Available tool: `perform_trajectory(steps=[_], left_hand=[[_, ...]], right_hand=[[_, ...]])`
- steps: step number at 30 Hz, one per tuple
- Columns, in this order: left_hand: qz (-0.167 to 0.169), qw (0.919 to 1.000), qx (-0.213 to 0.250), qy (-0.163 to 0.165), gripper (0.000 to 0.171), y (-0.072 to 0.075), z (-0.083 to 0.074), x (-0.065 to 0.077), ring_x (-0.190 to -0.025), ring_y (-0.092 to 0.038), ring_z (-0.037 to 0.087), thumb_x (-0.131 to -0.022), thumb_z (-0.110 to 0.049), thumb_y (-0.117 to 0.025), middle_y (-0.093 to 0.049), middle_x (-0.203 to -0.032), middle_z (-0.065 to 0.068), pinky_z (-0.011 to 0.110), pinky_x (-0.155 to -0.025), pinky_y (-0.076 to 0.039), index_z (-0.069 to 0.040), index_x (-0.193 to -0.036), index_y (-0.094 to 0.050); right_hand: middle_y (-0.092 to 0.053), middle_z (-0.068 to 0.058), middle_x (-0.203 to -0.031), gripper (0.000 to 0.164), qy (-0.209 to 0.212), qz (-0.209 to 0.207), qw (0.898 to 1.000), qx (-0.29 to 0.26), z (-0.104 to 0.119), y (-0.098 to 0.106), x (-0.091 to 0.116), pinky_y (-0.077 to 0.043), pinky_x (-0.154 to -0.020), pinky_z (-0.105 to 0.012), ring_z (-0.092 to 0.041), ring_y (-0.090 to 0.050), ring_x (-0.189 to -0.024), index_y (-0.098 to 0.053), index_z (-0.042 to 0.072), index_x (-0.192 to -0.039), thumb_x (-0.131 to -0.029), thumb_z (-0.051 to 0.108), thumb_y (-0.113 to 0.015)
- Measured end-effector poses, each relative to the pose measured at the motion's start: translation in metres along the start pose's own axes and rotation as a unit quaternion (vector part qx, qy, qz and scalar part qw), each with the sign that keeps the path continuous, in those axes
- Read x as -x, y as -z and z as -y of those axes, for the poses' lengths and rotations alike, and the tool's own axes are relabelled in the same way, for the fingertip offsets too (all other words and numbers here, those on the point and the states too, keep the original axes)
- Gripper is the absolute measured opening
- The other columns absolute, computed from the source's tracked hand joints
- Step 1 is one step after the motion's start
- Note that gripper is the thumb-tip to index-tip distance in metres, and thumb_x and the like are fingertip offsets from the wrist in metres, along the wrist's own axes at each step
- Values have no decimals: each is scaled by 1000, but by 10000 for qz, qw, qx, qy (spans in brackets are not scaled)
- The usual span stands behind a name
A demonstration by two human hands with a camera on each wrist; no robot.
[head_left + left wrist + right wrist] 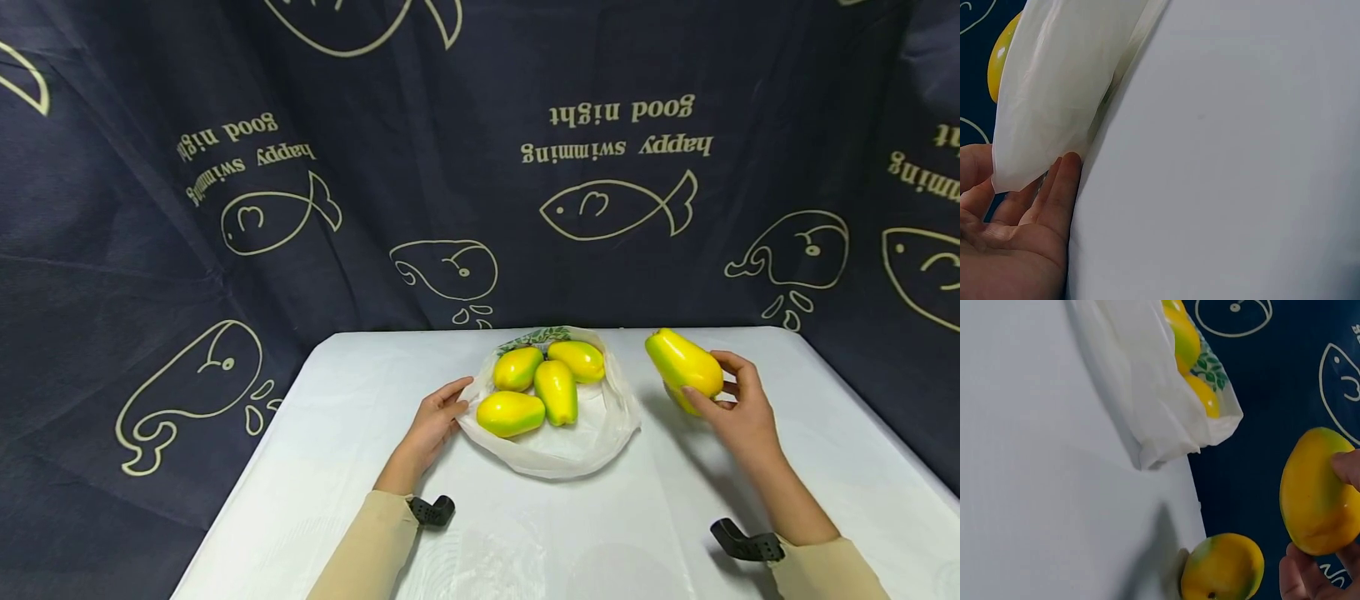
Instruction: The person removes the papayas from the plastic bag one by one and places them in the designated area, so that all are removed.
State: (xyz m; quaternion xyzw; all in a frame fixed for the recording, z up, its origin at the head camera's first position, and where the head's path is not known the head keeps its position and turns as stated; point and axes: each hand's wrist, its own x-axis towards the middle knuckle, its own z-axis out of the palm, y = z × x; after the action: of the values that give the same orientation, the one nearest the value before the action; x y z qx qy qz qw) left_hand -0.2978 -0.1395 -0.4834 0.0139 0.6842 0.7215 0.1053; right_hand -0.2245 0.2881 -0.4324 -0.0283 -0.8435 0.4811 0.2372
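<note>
A white plastic bag (555,467) with a green leaf print lies with its mouth spread wide. Inside it are several yellow papayas (557,392) with green ends. My left hand (435,423) holds the bag's left rim; in the left wrist view the edge of the plastic runs between thumb and fingers (1063,187). To the right of the bag, my right hand (738,408) grips another papaya (684,360), raised and tilted, its narrow end up and to the left. One more papaya (1222,569) rests on the table, mostly hidden behind the held one in the head view.
The table (360,383) has a white cover, and its far edge runs close behind the bag. A dark blue cloth (450,167) with fish and whale drawings hangs behind and at both sides. Black wrist mounts (746,542) sit on both forearms.
</note>
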Motion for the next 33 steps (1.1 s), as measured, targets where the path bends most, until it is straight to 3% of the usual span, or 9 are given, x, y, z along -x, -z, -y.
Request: perform_trajectory(steps=[3,7,13,16,21,33], left_hand=[[-1,10000,-22,-2,45,0,-1,0,-140,-47,26,-101,-6,-54,-39,-160,7,29,-99,-55,-16,-145,-54],[10,10000,9,14,46,0,-1,0,-141,-47,26,-101,-6,-53,-40,-160,7,28,-98,-55,-16,-145,-53],[15,10000,72,18,46,1,-1,0,-141,-46,27,-101,-5,-53,-39,-160,7,28,-98,-55,-16,-146,-52],[25,10000,62,6,46,1,0,-1,-139,-48,26,-101,-5,-53,-39,-160,6,29,-98,-55,-16,-146,-52],[17,10000,55,1,46,1,0,-2,-138,-49,26,-100,-5,-53,-40,-160,7,29,-98,-55,-16,-145,-53],[91,10000,37,-18,46,0,0,1,-142,-46,28,-101,-6,-53,-37,-161,8,30,-101,-53,-15,-146,-52]], right_hand=[[-45,-8,-145,69,-163,-68,9997,189,-2,5,-1,-41,-71,-2,9,-47,-95,-39,19,-152,-92,26,-72],[-43,-12,-152,71,-468,-201,9976,465,-5,9,-4,-38,-72,-2,13,-43,-92,-39,21,-154,-92,31,-72],[-43,-13,-153,73,-1105,-462,9908,625,-8,13,-8,-38,-69,-6,7,-40,-92,-38,22,-154,-90,36,-72],[-43,-12,-154,73,-1322,-587,9870,695,-11,15,-9,-38,-68,-8,-1,-44,-96,-38,20,-153,-90,36,-72],[-43,-11,-154,74,-1647,-707,9812,721,-15,17,-10,-35,-72,-14,-28,-49,-117,-37,18,-154,-91,37,-70],[-40,-15,-154,73,-1987,-840,9735,764,-32,21,-11,-35,-82,-25,-34,-44,-126,-34,13,-154,-92,34,-67]])
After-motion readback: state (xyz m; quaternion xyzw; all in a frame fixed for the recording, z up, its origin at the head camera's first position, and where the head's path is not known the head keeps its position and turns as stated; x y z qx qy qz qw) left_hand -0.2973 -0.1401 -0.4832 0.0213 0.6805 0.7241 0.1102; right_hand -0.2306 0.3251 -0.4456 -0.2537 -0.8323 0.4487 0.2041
